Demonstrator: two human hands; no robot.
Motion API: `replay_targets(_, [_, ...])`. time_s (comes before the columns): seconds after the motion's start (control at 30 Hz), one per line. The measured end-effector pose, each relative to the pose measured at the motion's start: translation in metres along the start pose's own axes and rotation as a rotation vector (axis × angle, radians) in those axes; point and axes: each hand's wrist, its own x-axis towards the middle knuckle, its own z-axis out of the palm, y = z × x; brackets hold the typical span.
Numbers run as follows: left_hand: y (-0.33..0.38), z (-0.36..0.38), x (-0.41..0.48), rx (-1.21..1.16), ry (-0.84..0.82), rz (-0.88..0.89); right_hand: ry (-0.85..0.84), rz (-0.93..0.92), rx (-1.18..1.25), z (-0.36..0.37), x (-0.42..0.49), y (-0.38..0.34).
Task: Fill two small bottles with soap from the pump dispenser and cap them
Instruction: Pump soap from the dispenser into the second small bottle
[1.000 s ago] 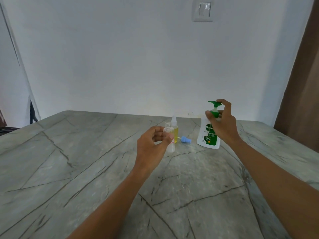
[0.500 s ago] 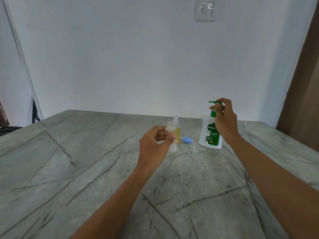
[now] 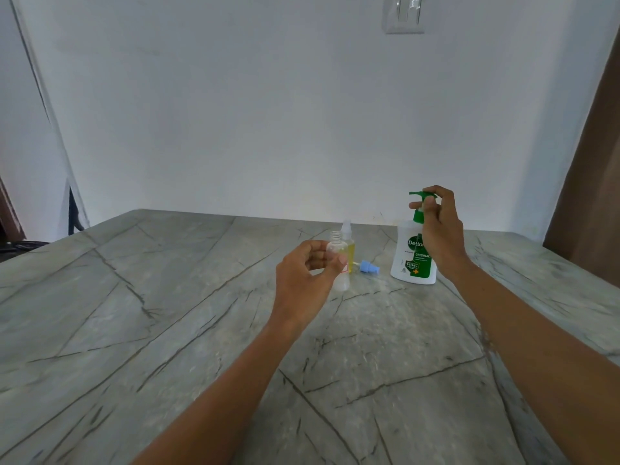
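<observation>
Left hand fingers pinch the uncapped empty bottle upright, mouth free for filling. Right hand fingers grip the pump dispenser head at 3 o'clock. Filled bottle on bench behind; blue cap at 4 o'clock.

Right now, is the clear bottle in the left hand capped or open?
Open: the clear bottle shows a bare threaded neck; a blue cap lies on the table.

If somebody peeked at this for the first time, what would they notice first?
Probably the soap dispenser, white with a green pump, standing on the right of the grey marble table, with the right hand on its pump. Next, the left hand holding a clear open bottle in the middle, with a blue cap lying beside it.
</observation>
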Motion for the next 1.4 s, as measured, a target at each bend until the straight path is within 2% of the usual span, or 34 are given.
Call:
replay_targets(0.13, [0.0, 0.0, 0.0, -0.003, 0.003, 0.001, -0.124, 0.024, 0.004, -0.01, 0.002, 0.005])
replay_targets(0.27, [-0.001, 0.0, 0.0, -0.002, 0.0, 0.005, -0.26, -0.04, -0.073, -0.017, 0.002, 0.013])
replay_targets(0.47, [-0.003, 0.001, 0.001, -0.005, 0.005, 0.014, -0.203, -0.089, -0.083, -0.015, -0.008, 0.012])
replay_targets(0.6, [-0.001, 0.001, 0.003, -0.013, 0.003, 0.019, -0.188, -0.145, -0.057, -0.024, -0.024, -0.012])
replay_targets(0.73, [0.002, -0.001, 0.001, -0.014, 0.0, 0.034, -0.259, -0.207, 0.024, -0.04, -0.057, -0.05])
replay_targets(0.97, [0.011, -0.01, -0.011, 0.001, -0.013, 0.042, -0.353, -0.253, -0.093, -0.053, -0.119, -0.092])
replay_targets(1.4, [0.007, -0.036, -0.044, 0.082, -0.152, 0.066, -0.415, -0.238, -0.03, -0.04, -0.14, -0.097])
